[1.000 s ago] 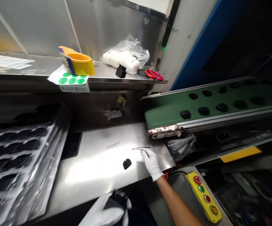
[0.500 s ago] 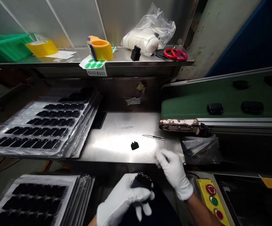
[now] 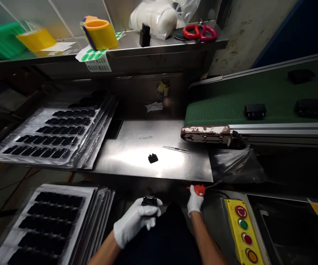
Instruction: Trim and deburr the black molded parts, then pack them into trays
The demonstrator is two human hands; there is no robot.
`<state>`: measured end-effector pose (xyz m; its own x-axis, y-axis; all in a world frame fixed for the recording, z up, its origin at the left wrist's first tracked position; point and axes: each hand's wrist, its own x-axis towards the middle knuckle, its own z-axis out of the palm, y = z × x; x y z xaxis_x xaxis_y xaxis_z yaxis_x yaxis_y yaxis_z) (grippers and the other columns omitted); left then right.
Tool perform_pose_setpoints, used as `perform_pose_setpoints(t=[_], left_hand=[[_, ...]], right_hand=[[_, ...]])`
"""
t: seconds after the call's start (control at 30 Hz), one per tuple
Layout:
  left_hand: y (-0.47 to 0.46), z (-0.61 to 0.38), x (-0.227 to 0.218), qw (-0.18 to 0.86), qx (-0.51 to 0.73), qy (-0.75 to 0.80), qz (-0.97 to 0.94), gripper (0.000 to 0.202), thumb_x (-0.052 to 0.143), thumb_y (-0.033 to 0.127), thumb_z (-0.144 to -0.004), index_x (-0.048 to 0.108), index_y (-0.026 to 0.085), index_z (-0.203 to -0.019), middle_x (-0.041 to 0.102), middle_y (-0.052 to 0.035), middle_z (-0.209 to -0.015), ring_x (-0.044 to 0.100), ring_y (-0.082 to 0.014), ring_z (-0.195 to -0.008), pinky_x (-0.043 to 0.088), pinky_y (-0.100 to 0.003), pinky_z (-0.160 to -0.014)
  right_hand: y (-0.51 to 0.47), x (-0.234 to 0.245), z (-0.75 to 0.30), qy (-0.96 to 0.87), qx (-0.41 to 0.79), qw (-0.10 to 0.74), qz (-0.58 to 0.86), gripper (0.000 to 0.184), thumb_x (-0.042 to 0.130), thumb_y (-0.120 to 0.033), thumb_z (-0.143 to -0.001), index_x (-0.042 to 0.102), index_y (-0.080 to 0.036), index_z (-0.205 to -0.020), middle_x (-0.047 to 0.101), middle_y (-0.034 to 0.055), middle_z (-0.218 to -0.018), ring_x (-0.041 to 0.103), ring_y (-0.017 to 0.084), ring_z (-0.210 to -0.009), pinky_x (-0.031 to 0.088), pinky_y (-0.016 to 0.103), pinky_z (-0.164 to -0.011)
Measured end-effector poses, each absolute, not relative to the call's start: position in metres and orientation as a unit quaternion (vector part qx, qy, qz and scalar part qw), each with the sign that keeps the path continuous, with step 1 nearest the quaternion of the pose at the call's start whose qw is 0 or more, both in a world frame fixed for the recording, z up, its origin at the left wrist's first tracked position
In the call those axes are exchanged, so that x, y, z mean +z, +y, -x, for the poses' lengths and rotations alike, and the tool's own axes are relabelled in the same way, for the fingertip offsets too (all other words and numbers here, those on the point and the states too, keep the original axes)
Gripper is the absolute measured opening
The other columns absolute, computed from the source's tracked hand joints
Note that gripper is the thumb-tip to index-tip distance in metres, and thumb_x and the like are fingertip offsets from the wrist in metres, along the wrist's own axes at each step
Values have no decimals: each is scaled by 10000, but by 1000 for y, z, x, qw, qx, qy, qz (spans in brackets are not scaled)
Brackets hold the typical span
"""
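My left hand (image 3: 134, 222), in a white glove, is closed around a small black plastic part (image 3: 149, 201) held below the steel table's (image 3: 125, 162) front edge. My right hand (image 3: 194, 201), also gloved, grips an orange-red tool handle (image 3: 199, 189) just under the table edge. On the table lie another small black part (image 3: 153, 158) and thin metal tweezers (image 3: 175, 148), both untouched.
Clear trays filled with black parts (image 3: 51, 134) lie stacked at left, more trays (image 3: 48, 221) lower left. A green conveyor (image 3: 230, 105) carries black parts at right. A yellow button box (image 3: 243, 230) sits lower right. The shelf holds a tape dispenser (image 3: 99, 33), scissors (image 3: 200, 32) and a bag.
My right hand left the tweezers on the table, pulled back below the edge and closed on the orange-red handle. My left hand, with the black part, rose into view. The camera tilted down.
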<state>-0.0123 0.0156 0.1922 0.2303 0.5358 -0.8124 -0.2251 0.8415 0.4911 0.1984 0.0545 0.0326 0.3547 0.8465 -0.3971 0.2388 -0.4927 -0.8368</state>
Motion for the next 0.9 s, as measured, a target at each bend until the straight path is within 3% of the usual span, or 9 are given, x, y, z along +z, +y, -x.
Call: perform_pose_setpoints(t=[0.1, 0.17, 0.27, 0.4, 0.5, 0.7, 0.9], left_hand=[[16, 27, 153, 755, 188, 613, -139, 102, 591, 209, -874, 609, 115, -908, 621, 1, -734, 575, -86, -553, 441, -188, -464], [15, 38, 126, 746, 140, 637, -136, 159, 581, 272, -907, 612, 117, -890, 627, 0, -773, 595, -100, -613, 494, -220, -519], [7, 56, 94, 744, 80, 651, -123, 192, 583, 299, -910, 619, 118, -966, 648, -22, -859, 618, -116, -670, 537, -264, -592], [-15, 72, 70, 737, 50, 666, -100, 234, 580, 304, -911, 607, 124, -1059, 652, -56, -979, 642, -150, -778, 560, -311, -669], [-35, 78, 62, 728, 60, 678, -86, 252, 583, 296, -909, 597, 129, -1098, 645, -70, -1043, 645, -170, -844, 564, -341, -717], [-54, 84, 56, 714, 103, 687, -88, 226, 581, 307, -909, 616, 138, -1056, 654, -47, -1009, 647, -169, -824, 564, -327, -700], [-56, 95, 53, 704, 110, 694, -100, 243, 587, 317, -904, 620, 135, -1062, 650, -45, -1031, 647, -190, -854, 563, -339, -716]], right_hand=[[23, 56, -217, -396, 443, 327, 735, 352, 516, -396, -916, 577, -137, -1146, 607, 112, -1162, 619, 229, -982, 515, 420, -847], [1, 85, -226, -462, 486, 258, 695, 278, 592, -363, -806, 660, -151, -972, 639, 104, -1053, 631, 236, -921, 503, 373, -834], [-23, 131, -223, -558, 544, 104, 618, 30, 642, -242, -689, 661, -227, -706, 655, 23, -814, 622, 193, -712, 478, 304, -676], [-29, 163, -186, -585, 530, -89, 607, 121, 556, -133, -674, 576, -244, -628, 551, -19, -496, 493, 171, -431, 317, 280, -437], [-20, 168, -154, -596, 497, -177, 605, 158, 549, -80, -652, 586, -231, -620, 620, 38, -547, 539, 204, -470, 319, 296, -456], [-3, 176, -102, -624, 461, -267, 571, 183, 567, -50, -680, 684, -169, -755, 684, 114, -656, 606, 232, -502, 367, 312, -472], [-1, 177, -82, -633, 443, -297, 561, 133, 597, -90, -749, 685, -150, -830, 680, 54, -694, 616, 181, -570, 446, 298, -518]])
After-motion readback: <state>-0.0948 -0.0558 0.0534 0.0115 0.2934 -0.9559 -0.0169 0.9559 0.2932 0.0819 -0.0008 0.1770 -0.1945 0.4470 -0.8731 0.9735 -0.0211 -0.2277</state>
